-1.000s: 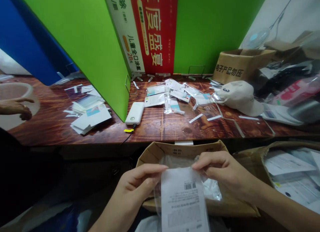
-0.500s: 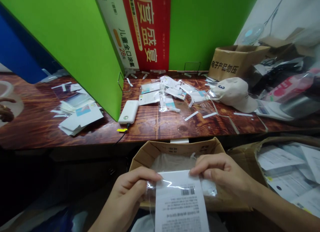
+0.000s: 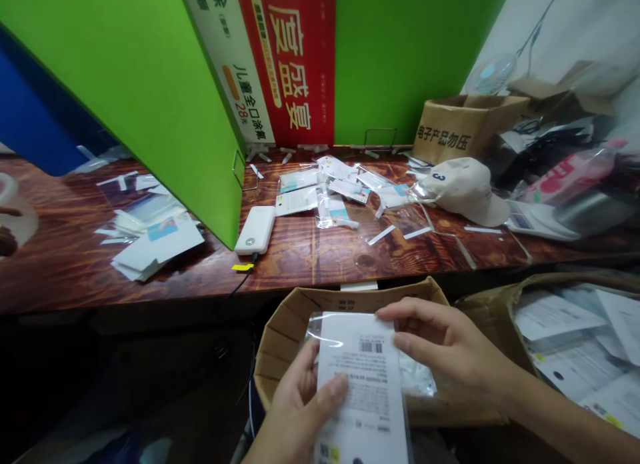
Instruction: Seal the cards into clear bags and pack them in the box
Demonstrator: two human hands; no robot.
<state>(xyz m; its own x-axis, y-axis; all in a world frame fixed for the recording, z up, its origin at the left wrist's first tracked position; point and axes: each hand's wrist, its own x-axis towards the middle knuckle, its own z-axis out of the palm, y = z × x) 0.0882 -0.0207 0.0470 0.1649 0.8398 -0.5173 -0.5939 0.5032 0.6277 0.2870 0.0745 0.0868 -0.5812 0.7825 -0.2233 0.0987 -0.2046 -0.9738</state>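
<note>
A white printed card (image 3: 361, 391) with a barcode sits in a clear plastic sleeve (image 3: 314, 326), held in front of me above an open cardboard box (image 3: 285, 331). My left hand (image 3: 305, 401) grips the card's left side, thumb lying across the printed face and fingers behind. At the top right corner, my right hand (image 3: 440, 347) pinches the edge between thumb and fingers. Below the right hand, more crumpled clear plastic (image 3: 419, 379) shows inside the box. The lower end of the card runs out of the picture.
On the wooden table (image 3: 300, 264) lie a white power bank (image 3: 256, 231), sleeved cards (image 3: 297, 201), a stack of cards (image 3: 157, 244) and a cap (image 3: 463, 191). Green panels (image 3: 400, 57) stand behind. A box of cards (image 3: 565, 317) is at right. Another person's hand (image 3: 7, 241) shows far left.
My left hand has shifted from the sleeve's top left corner down onto the card's side, thumb now over its face. The card has risen slightly. The right hand stays at the top right corner.
</note>
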